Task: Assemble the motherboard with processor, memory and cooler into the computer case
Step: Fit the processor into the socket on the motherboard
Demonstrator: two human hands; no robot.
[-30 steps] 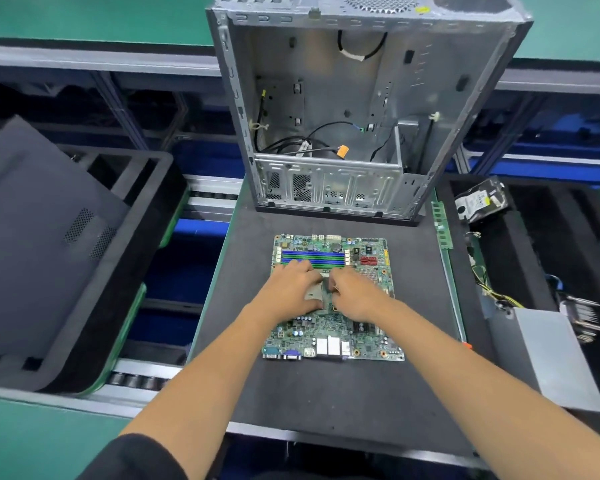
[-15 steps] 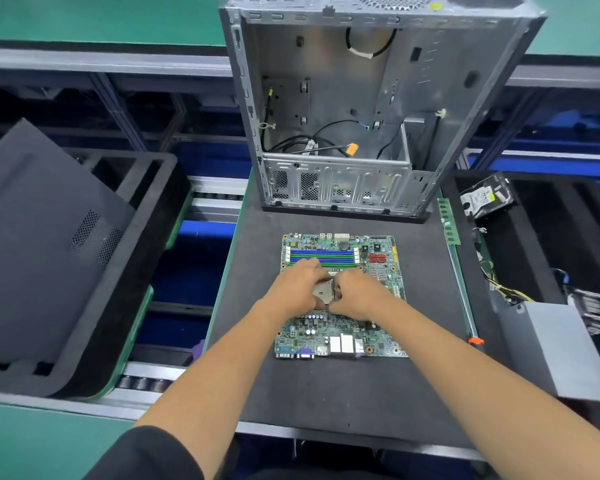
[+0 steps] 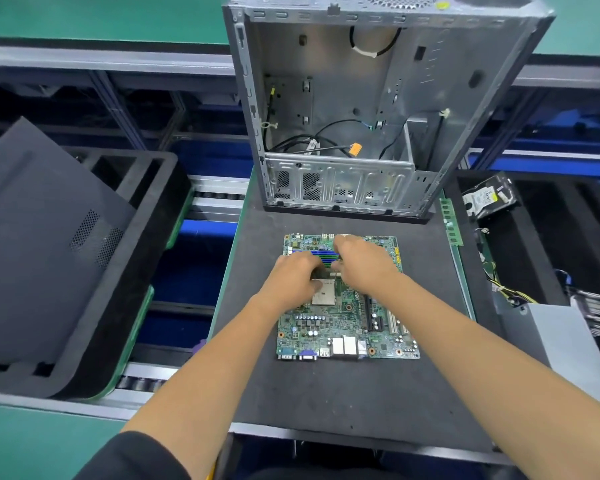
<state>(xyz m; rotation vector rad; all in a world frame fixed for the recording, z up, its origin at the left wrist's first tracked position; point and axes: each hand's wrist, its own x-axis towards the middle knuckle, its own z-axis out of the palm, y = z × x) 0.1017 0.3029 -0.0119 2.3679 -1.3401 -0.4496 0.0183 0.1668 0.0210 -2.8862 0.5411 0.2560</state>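
Note:
The green motherboard [image 3: 347, 327] lies flat on the black mat [image 3: 326, 393]. A silver processor [image 3: 323, 292] sits in its socket. My left hand [image 3: 291, 280] rests on the board, thumb at the processor's left edge and fingertips on the socket's far side. Over the blue memory slots [image 3: 321, 253], my right hand [image 3: 366, 263] reaches to the board's far edge and holds nothing visible. Beyond the board stands the open metal computer case [image 3: 378, 109] with loose cables inside. A green memory stick [image 3: 451, 221] lies at the mat's right edge. No cooler is in view.
A dark case side panel [image 3: 42, 244] leans in a black foam tray at the left. On the right are a hard drive [image 3: 489, 197], a grey power supply [image 3: 565, 344] and its cable bundle [image 3: 499, 282]. Conveyor rollers [image 3: 139, 382] run beside the mat.
Both hands were pinched together over the socket. Now my right hand has moved away to the memory slots, which uncovers the processor. My left hand stays at the socket.

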